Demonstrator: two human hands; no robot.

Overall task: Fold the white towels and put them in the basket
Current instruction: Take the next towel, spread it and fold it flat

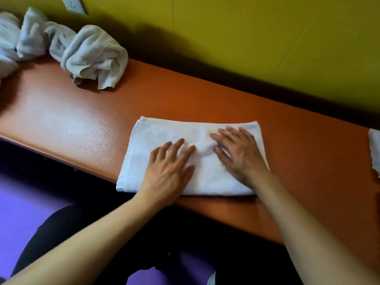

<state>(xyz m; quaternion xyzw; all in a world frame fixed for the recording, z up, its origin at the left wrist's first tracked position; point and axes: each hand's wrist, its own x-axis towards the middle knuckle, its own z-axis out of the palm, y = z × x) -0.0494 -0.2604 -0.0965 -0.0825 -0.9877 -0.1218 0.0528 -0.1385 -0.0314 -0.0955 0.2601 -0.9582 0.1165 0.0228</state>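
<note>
forearms lead to left hand (pixel 168 161) and right hand (pixel 240 153), fingers straight, flat on folded white towel (pixel 144 153) at orange table (pixel 72 120) near edge. step: smoothing. next likely: another fold. crumpled towels (pixel 90 56) unfolded; basket unseen.

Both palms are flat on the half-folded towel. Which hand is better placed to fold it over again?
Probably the left hand: more of the towel lies free beyond it, while the right hand pins the other end.

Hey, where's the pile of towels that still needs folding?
The crumpled towels lie at the far left of the orange table, against the yellow wall, below the wall socket.
</note>
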